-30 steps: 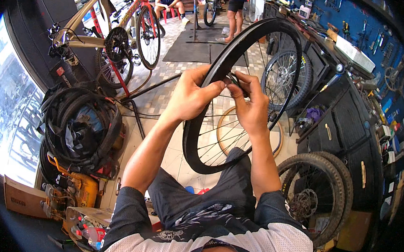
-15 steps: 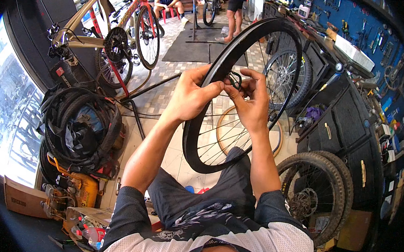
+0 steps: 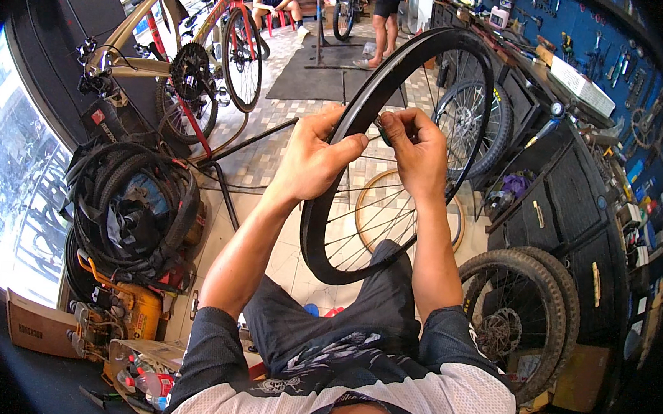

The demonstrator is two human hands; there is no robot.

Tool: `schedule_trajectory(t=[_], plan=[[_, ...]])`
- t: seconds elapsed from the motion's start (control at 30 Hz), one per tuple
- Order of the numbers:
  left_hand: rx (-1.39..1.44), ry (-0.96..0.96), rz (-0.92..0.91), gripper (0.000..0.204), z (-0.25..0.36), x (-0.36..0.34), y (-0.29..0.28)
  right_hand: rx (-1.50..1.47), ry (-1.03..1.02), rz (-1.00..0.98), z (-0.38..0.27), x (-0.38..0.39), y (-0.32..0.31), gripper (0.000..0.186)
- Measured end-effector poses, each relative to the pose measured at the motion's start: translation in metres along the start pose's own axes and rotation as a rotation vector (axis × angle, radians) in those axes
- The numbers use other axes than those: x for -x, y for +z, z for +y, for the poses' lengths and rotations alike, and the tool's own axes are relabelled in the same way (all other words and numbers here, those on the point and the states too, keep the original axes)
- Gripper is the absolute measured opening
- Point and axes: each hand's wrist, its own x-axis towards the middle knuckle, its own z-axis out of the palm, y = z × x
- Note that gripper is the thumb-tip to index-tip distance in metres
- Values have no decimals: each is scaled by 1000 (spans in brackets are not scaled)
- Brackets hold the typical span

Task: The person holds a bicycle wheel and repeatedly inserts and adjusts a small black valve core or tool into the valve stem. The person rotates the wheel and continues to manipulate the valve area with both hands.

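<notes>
A black spoked bicycle wheel (image 3: 316, 233) stands tilted in front of me, with no tyre on its rim. My left hand (image 3: 313, 158) is closed round the rim's left side, its thumb lying across the inner edge. Inside the rim, close to that thumb, my right hand (image 3: 420, 153) pinches a small dark green spoke wrench (image 3: 384, 134) at the spoke ends. The fingers cover most of this tool, and whether it sits on a spoke nipple is hidden.
A gold bicycle frame (image 3: 132, 35) and a heap of tyres (image 3: 90, 190) are at the left. Two knobby-tyred wheels (image 3: 563, 300) lean by the dark drawers (image 3: 546, 214) at the right. A workbench lines the tool wall (image 3: 545, 14). Two people are farther back.
My right hand has turned and its fingers have curled closer round the spoke wrench, which now shows less. My left hand and the wheel have barely moved.
</notes>
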Motion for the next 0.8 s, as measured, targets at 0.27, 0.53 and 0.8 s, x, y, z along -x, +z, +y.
schedule_trajectory(t=[0.27,0.53,0.8], plan=[[-18,-12,5,32,-2,0,-2,403,-138,-25,-36,9,-8,41],[222,-8,-68,35,3,3,-1,10,-57,111,0,-47,-50,30],[216,24,-39,35,4,13,1,162,-138,182,-1,-57,-36,27]])
